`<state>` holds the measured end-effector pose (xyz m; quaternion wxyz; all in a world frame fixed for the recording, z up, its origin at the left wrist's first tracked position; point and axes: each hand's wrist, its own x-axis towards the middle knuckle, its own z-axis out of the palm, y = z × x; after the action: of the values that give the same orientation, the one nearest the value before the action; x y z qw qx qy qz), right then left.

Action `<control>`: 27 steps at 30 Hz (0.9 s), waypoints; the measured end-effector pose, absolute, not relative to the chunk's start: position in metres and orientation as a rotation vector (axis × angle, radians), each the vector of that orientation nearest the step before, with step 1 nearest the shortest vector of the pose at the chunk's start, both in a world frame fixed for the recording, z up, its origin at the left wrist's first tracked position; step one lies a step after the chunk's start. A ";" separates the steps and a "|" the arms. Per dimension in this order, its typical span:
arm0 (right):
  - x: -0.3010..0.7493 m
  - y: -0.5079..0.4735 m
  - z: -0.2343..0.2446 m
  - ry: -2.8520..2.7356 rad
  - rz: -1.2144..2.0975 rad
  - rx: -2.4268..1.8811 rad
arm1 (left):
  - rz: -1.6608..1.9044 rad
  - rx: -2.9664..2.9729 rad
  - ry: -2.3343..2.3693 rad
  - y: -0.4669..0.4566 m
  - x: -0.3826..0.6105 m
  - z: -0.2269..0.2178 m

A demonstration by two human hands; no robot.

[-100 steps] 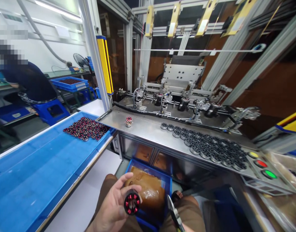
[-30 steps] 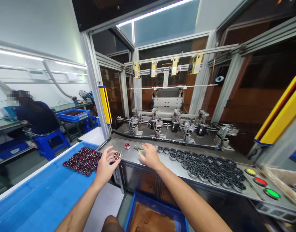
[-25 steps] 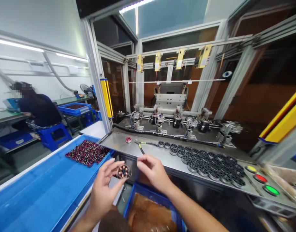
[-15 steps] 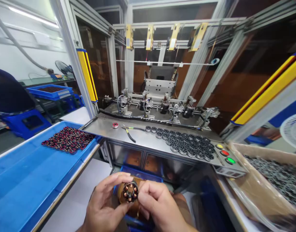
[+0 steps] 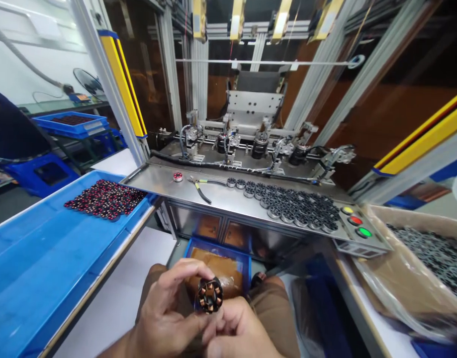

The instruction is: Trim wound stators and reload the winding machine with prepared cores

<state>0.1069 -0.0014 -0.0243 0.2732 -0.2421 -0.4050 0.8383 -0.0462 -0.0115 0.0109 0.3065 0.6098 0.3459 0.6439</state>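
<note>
The left hand (image 5: 172, 303), palm turned inward, pinches a copper-wound ring (image 5: 210, 295) between curved fingers above and thumb below, over the lap. The right hand (image 5: 237, 325) is bunched against the ring's lower edge, knuckles bent; whether its fingertips grip anything cannot be told. Beyond, open-handled pliers (image 5: 201, 190) lie on the metal ledge (image 5: 161, 181), between a red-wound ring (image 5: 178, 176) and rows of black rings (image 5: 299, 204)

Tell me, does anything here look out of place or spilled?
Nothing looks spilled. One oddity: a single red-wound ring sits on the metal ledge, apart from the heap of similar parts in the blue tray. The pliers beside it lie with handles splayed, which may be normal. The copper-wound ring in the left hand seems intact.
</note>
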 end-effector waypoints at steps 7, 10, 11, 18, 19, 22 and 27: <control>0.126 0.009 -0.029 -1.309 2.180 -0.611 | 1.568 1.285 0.926 -0.012 -0.052 0.004; 0.139 0.021 -0.014 -1.216 2.113 -0.605 | 1.489 1.218 0.897 -0.016 -0.051 0.006; 0.141 0.023 -0.006 -1.188 2.080 -0.622 | 1.470 1.202 0.894 -0.018 -0.050 0.006; 0.131 0.018 0.019 -1.213 1.969 -0.891 | 1.479 1.274 0.783 -0.017 -0.039 -0.012; 0.130 0.017 0.016 -1.215 1.970 -0.895 | 1.499 1.278 0.766 -0.015 -0.038 -0.014; 0.134 0.014 0.008 -1.292 1.976 -0.867 | 1.526 1.235 0.741 -0.014 -0.038 -0.016; 0.143 0.012 0.004 -1.570 1.760 -0.823 | 1.489 1.065 0.791 -0.020 -0.037 -0.003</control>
<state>0.1434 0.0117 0.0040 0.3161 -0.3126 -0.5963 0.6684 -0.0368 -0.0197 -0.0031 0.5427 0.4486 0.3333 0.6270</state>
